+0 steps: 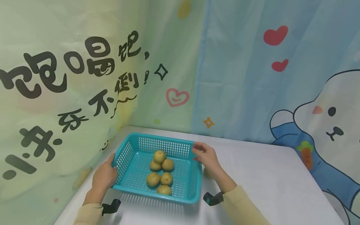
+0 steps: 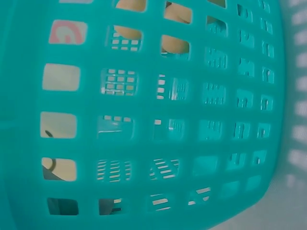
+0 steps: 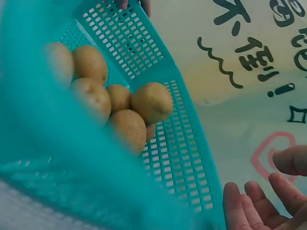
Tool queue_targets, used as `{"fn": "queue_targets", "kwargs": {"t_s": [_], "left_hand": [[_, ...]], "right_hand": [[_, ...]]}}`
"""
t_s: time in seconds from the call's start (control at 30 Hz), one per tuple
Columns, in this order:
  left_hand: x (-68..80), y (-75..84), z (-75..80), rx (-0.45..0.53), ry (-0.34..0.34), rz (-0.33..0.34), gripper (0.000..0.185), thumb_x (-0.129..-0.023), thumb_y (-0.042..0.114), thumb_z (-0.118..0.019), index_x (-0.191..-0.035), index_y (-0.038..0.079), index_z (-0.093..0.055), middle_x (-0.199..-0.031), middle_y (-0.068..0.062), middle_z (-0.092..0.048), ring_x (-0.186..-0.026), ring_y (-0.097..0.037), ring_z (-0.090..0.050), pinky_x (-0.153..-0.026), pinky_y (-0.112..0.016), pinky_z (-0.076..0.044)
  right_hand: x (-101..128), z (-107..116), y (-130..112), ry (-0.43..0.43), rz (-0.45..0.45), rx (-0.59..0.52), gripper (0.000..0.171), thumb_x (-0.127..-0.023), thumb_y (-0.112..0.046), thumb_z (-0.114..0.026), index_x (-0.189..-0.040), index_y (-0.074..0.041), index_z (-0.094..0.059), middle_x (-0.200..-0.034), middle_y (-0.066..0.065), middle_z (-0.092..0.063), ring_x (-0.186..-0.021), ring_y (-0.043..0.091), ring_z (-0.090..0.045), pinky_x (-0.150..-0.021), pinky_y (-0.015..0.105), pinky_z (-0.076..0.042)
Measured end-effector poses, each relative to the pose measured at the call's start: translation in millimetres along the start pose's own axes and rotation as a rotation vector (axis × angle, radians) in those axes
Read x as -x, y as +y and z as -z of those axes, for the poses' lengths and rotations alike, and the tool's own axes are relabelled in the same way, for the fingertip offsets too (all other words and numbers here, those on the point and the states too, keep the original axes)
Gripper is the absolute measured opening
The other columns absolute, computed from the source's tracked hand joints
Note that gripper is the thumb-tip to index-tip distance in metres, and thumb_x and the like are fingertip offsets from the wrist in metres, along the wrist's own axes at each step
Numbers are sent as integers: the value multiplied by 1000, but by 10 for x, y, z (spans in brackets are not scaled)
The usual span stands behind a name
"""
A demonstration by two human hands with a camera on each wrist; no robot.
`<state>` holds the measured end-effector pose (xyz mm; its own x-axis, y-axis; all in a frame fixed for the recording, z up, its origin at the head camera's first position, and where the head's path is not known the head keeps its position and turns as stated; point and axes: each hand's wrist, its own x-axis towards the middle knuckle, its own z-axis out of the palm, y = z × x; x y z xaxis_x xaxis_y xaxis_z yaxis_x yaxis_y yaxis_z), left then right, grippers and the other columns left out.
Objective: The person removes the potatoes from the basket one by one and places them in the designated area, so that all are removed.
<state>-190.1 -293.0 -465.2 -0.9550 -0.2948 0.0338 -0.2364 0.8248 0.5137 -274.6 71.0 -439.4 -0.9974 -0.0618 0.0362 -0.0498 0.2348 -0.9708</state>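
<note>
A turquoise plastic basket [image 1: 157, 198] with lattice walls holds several potatoes [image 1: 159, 157], loosely grouped in its middle. My left hand [image 1: 104, 176] grips the basket's left rim. From the left wrist, that side wall [image 2: 144, 146] fills most of the view, and the hand itself is out of it. At the far right corner, my right hand [image 1: 206, 157] is beside the rim with its fingers apart and loosely bent. The right wrist view shows this hand [image 3: 268, 206] just outside the rim, nothing between thumb and fingers.
Another potato [image 1: 208, 172] sits on the white table [image 1: 261, 178], partly hidden behind the right wrist. Printed curtains [image 1: 236, 93] hang along the table's back and left. Small dark wrist cameras [image 1: 212, 199] are strapped on both arms.
</note>
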Motion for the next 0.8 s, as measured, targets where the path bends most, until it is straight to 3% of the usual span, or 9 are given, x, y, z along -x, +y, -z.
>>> {"fn": "queue_targets", "kwargs": {"t_s": [0.2,0.5,0.63,0.8], "left_hand": [[-5,17,25,15,8,14,60,-96,7,-51,-151,-2,-28,-132,-37,-49,-78,-32,-58,-59,-42,-46],[-63,83,-46,-15,4,-6,61,-94,6,-52,-151,-2,-30,-131,-34,-53,-81,-32,-61,-60,-44,-48],[-86,87,-76,-6,-13,-9,63,-94,6,-53,-152,0,-29,-132,-33,-53,-74,-28,-58,-55,-38,-45],[-38,6,-2,-6,-13,21,64,-95,7,-51,-154,3,-26,-132,-33,-52,-66,-25,-54,-50,-35,-41]], "right_hand": [[-222,-281,-149,-90,33,10,37,-94,-15,-62,-128,-2,-59,-121,15,-61,-111,30,-59,-82,38,-55],[-390,-617,-91,-145,17,20,35,-95,-13,-60,-128,-2,-60,-120,15,-61,-107,31,-60,-82,41,-55],[-407,-764,-45,-167,32,98,35,-95,-13,-61,-128,-2,-60,-122,16,-61,-103,31,-63,-79,39,-55],[-401,-1005,-44,-221,82,229,37,-94,-17,-63,-128,-5,-61,-123,14,-63,-105,30,-62,-80,38,-54]]}}
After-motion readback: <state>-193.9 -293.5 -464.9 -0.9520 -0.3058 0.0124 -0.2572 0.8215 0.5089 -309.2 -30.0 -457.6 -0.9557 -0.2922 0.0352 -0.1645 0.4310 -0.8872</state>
